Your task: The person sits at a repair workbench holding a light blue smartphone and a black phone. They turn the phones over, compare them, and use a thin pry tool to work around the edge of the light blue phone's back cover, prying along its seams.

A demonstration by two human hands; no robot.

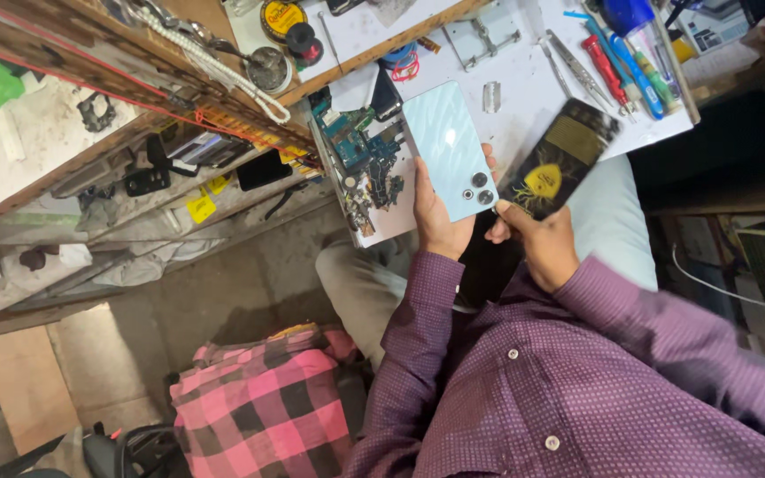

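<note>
Left hand (438,221): fingers clamped on pale blue phone back cover (447,149).
Right hand (542,243): fingers clamped on dark phone screen panel (561,159).

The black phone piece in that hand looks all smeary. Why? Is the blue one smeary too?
In the head view, the dark phone part in the right hand is streaked by motion blur, edges doubled; the pale blue phone back in the left hand is sharp, with soft glare lines across it; the whole picture sits tilted.
</note>
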